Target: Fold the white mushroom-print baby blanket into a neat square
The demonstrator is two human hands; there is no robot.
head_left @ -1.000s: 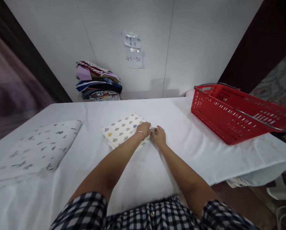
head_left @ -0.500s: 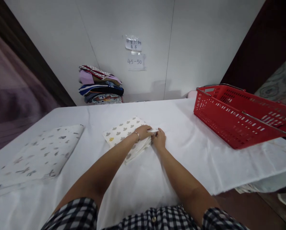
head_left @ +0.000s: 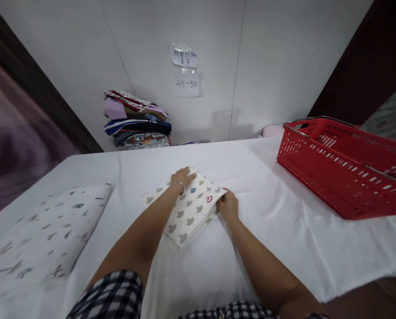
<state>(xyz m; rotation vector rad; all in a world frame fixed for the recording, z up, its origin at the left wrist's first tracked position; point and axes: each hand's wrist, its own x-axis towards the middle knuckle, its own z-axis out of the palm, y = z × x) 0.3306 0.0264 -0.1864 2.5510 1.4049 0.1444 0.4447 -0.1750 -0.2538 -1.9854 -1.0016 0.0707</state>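
Since a second earlier the left hand (head_left: 184, 176) had moved from the cloth's right corner to lie flat, fingers spread, on the far edge of the folded printed cloth (head_left: 188, 208) at mid-bench (head_left: 271, 208), while the right hand (head_left: 229, 207) gripped its right edge, fingers closed on it, suggesting smoothing after a fold.

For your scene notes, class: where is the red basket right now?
In the head view, the red basket sits on the white table at the far right, well right of the folded cloth under both hands.

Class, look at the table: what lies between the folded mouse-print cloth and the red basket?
In the head view, only bare white tablecloth lies between the folded cloth and the red basket.
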